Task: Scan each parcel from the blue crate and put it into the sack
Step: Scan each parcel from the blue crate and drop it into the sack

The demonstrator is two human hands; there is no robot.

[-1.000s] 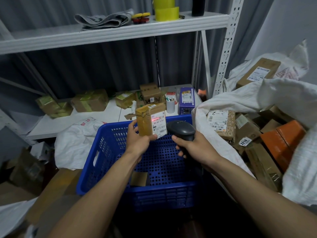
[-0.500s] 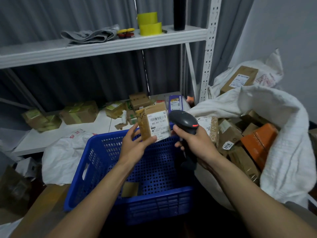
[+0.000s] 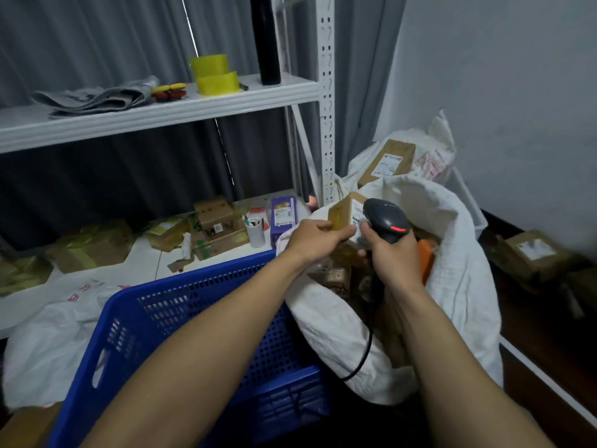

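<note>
Half label [image 3: 358, 208] on parcel [image 3: 341, 209] hidden by scanner [image 3: 386, 221]; left forearm [image 3: 206, 337] covers crate [image 3: 181, 305] floor.

Upper shelf [image 3: 161, 114] carries grey cloth [image 3: 93, 98], yellow tape rolls [image 3: 214, 74], a black bottle [image 3: 265, 40]; lower shelf [image 3: 142, 270] carries taped cardboard boxes [image 3: 92, 245].

The left forearm [image 3: 200, 344] and right forearm [image 3: 452, 350], both bare, reach from the near edge toward the far right. The left grip [image 3: 318, 239] pinches a parcel [image 3: 345, 208] between thumb and fingers. Just right of it, the right grip [image 3: 392, 258] curls round a scanner [image 3: 386, 218].
</note>
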